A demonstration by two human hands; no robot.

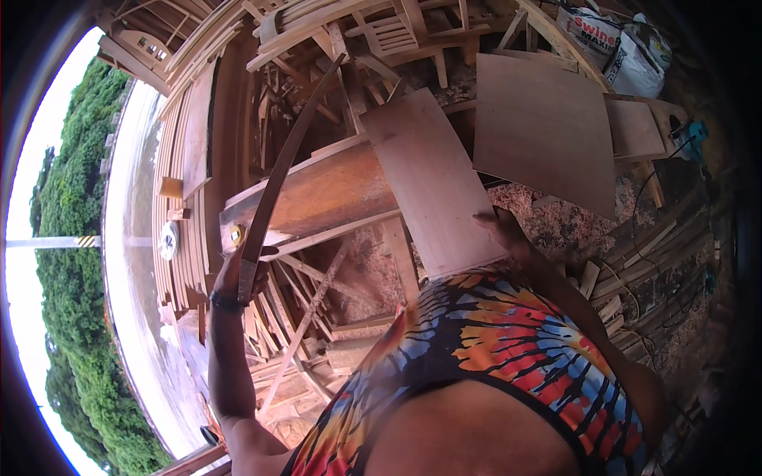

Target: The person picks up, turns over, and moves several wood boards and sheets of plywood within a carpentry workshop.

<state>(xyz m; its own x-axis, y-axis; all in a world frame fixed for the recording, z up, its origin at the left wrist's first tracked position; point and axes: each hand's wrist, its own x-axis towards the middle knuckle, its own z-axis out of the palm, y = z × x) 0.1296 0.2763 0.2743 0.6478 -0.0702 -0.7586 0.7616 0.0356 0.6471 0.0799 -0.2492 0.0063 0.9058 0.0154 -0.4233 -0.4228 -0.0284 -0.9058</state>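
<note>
A long, narrow dark strip (294, 151), which looks like wood, rises from my left hand (232, 274) and slants away over the left end of the workbench. My left fingers are closed around its near end. A pale, thin plywood panel (432, 182) lies across the right part of the orange-brown bench top (333, 190), its near end close to my body. My right hand (506, 232) grips the right edge of this panel near that end, its fingers partly hidden. Beside my left hand, a small yellow round thing, like a tape measure (236, 234), rests on the bench corner.
Another plywood sheet (548, 131) lies to the right, with a teal power tool (696, 141) and its cord beyond. Stacked planks (178, 238) line the left side. Wooden frames (389, 36) and white bags (639, 59) stand at the back. Shavings (575, 214) cover the ground.
</note>
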